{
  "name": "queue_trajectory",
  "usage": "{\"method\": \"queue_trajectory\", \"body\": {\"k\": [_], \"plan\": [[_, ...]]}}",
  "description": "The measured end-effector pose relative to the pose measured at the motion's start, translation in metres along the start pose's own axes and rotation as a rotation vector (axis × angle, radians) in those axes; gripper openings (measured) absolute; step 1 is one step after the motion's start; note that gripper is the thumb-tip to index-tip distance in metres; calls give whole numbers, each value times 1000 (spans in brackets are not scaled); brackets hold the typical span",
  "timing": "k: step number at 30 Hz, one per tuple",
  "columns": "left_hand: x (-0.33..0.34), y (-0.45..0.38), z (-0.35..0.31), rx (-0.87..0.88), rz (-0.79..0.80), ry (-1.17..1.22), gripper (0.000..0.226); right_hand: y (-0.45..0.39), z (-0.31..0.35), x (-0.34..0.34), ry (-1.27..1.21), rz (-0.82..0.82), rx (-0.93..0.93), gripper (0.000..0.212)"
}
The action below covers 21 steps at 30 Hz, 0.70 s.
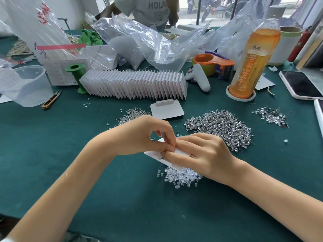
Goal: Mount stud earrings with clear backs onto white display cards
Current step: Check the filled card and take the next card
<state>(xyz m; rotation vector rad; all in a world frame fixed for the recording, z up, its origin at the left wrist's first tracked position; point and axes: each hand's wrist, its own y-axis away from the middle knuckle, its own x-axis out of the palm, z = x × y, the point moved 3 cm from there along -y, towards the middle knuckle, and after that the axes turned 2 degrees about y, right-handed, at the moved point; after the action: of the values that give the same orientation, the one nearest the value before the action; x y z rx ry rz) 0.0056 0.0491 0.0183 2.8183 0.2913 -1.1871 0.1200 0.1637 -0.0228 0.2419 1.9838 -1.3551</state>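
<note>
Green desk: we see a long row of finished cards mid-frame; both hands, left hand and right hand, pinch one white card, with large stud piles remaining.

1. Both forearms were bare from the wrists back to the lower edge of the view; no sleeves showed on either.
2. The left hand wore no glove, ring or bracelet on the parts that showed.
3. The right hand was likewise bare, with no watch or band at the wrist.
4. The fingernails that showed were short and plain, without visible polish.
5. A small patch of pale cloth showed at the bottom left corner beside the left arm, too little to identify.
</note>
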Motion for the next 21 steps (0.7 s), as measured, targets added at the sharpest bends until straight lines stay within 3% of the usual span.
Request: {"method": "queue_trajectory", "body": {"k": [7,9,11,12,15,19,21], "plan": [[-4,-5,6,-83,60,36,25,-1,2,-3,49,-49,-64,19],[-12,-6,8,-92,-25,110,27,-2,-1,-3,-31,-36,1,20],[-23,-3,9,-49,-241,291,32,-4,-8,-2,-246,5,220,20],[-27,-1,10,-13,-328,335,37,-5,-13,-2,-401,30,417,18],[-23,7,11,64,-351,247,45,-6,-20,8,-928,98,983,21],[-6,11,14,136,-339,-87,71,-14,-24,14,-1235,59,1161,21],[-3,11,15,148,-364,-192,72,-15,-25,18,-1275,79,1228,20]]}}
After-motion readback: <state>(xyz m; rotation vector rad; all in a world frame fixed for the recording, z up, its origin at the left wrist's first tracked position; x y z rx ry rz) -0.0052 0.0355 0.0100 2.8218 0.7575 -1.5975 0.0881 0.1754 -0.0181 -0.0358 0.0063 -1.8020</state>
